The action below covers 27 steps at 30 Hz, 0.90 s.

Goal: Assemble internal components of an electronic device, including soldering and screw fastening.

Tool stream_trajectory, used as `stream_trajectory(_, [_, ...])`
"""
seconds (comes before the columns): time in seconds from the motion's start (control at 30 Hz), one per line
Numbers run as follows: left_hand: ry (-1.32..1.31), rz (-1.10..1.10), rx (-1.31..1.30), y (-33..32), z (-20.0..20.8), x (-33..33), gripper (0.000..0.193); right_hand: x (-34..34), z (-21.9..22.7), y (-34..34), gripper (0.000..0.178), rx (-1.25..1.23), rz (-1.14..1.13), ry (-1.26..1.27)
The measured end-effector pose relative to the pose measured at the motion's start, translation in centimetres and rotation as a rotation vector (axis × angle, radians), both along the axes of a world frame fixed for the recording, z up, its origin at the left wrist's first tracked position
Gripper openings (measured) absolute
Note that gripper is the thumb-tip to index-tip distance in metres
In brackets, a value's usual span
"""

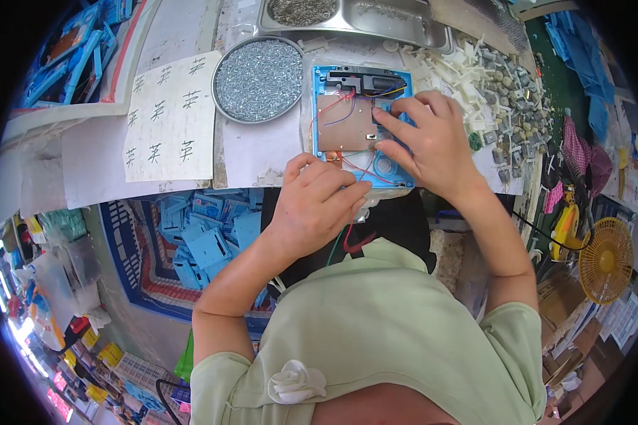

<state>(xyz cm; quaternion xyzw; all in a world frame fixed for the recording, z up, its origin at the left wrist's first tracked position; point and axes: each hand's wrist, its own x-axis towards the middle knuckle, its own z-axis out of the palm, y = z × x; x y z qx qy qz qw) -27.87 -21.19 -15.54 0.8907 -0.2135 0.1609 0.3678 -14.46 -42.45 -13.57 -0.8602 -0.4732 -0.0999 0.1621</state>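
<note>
A blue plastic housing (317, 117) lies open in front of me on the bench. Inside it sit a brown circuit board (344, 124), a black part (361, 83) along the far side and thin red, blue and yellow wires. A round, pale ring-shaped part (384, 166) is near its right front corner. My left hand (317, 205) is curled at the near left edge, fingers pressed together; what they hold is hidden. Red and green wires hang below it. My right hand (429, 142) reaches over the right side, thumb and forefinger apart, fingertips at the board's right edge.
A round tray of small screws (257, 80) stands left of the housing, beside a handwritten sheet (171, 117). Metal trays (397, 21) are behind. White and grey small parts (485, 99) pile up at right. Blue housings (205, 234) fill a crate below; a yellow fan (606, 260) is right.
</note>
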Motion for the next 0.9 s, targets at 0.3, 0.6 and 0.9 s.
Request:
stream_trajectory(0.3, [-0.058,-0.026,-0.011,0.9,0.4,-0.3,0.036,1.0,2.7,1.2,0.027,-0.116,0.164,0.036])
stream_trajectory(0.6, [-0.084,-0.015,-0.013,1.9,-1.1,-0.2,0.036,-5.1,-0.7,0.1,0.031,0.121,0.095,0.256])
stream_trajectory(0.9, [0.028,0.433,-0.234,3.8,-3.4,-1.6,0.019,-6.0,1.0,2.6,0.044,-0.023,0.068,0.253])
